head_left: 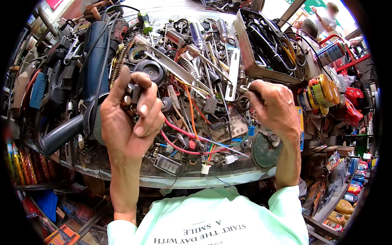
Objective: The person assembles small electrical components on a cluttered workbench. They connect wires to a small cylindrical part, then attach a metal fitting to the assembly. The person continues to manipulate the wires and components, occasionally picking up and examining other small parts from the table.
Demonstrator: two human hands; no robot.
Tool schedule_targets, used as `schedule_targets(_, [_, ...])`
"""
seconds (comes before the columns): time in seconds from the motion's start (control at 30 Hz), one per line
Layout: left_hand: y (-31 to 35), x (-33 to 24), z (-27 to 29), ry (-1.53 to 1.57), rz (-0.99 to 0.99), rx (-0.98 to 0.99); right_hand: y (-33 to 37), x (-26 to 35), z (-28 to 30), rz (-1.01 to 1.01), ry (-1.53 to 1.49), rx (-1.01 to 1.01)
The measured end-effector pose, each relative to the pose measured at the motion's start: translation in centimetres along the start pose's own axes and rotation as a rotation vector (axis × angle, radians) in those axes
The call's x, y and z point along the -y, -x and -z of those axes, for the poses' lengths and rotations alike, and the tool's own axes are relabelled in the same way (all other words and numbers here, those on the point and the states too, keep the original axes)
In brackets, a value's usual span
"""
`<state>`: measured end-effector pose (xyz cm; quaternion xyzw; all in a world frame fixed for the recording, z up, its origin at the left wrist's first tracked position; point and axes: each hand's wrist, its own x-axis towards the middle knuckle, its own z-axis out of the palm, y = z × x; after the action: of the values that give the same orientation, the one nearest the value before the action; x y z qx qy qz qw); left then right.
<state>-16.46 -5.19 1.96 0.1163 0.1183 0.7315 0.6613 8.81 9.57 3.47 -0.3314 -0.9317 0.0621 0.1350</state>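
My left hand (126, 130) is raised palm up over the near left of the cluttered bench, its fingers curled around several small cylindrical metal pieces (131, 98). Their exact kind is hard to make out. Over the right side of the heap, my right hand (277, 107) is closed in a pinch. A tiny metal piece (244, 88) shows at its fingertips, too small to name. Close to that hand lie a slotted metal bracket (233, 75) and a round green grinding disc (266, 150). A black round wheel (150, 72) is just beyond my left fingers.
A blue angle grinder (94, 61) lies at the left. At the back right stands a metal box (255, 69) of black tools and cables. Red wire (183, 152) and loose hardware cover the bench (204, 180). Yellow-labelled cans (320, 93) stand right; people (326, 18) are beyond.
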Motion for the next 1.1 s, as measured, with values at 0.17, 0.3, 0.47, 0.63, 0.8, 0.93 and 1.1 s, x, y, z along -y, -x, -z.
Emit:
schedule_targets(0.17, [-1.0,-0.7,1.3,0.013,-0.002,0.100,-0.3,0.0,-0.2,-0.125,0.037,-0.022])
schedule_targets(0.3, [-0.4,-0.4,2.5,0.024,-0.020,0.129,-0.1,2.3,-0.5,0.028,-0.031,-0.107])
schedule_targets(0.47, [-0.2,-0.6,2.3,0.020,-0.059,0.097,1.3,8.6,-2.4,0.299,-0.338,0.218])
schedule_targets(0.63, [-0.1,-0.4,2.7,0.025,-0.058,0.055,0.7,10.6,-3.4,0.237,-0.175,0.295])
schedule_targets(0.8, [-0.3,-0.4,3.1,0.060,-0.079,0.061,0.9,9.7,-3.3,0.156,-0.170,0.265])
schedule_targets(0.93, [-0.3,-0.3,3.2,0.057,-0.079,0.042,1.1,9.6,-3.5,0.219,-0.292,0.340])
schedule_targets(1.1, [-0.1,-0.1,3.2,0.065,-0.054,0.008,1.4,11.0,-4.3,0.267,-0.222,0.191])
